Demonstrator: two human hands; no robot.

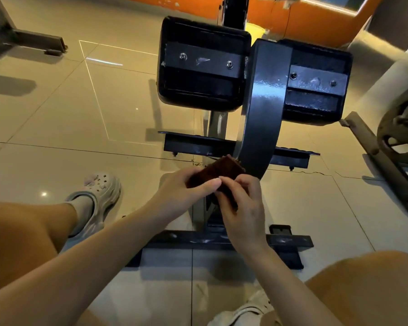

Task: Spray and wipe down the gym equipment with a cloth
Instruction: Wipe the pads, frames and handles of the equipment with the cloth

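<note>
Head view, looking down. Both hands grasp one folded dark brown cloth (218, 171) of coarse, napped texture: the left hand (184, 191) holds its near left edge with the thumb laid along it, and the right hand (242, 203) pinches its near right edge with curled fingers. The cloth's far corner touches the curved, glossy dark grey metal arm (260, 109) of the gym machine. Two square black padded rests (198, 95), each backed by a flat metal plate with two screws, flank that arm, left and right. Two flat dark steel crossbars (193, 143) lie on the glossy beige tiled floor (57, 118). Two pale perforated clogs (99, 196) stand near.
</note>
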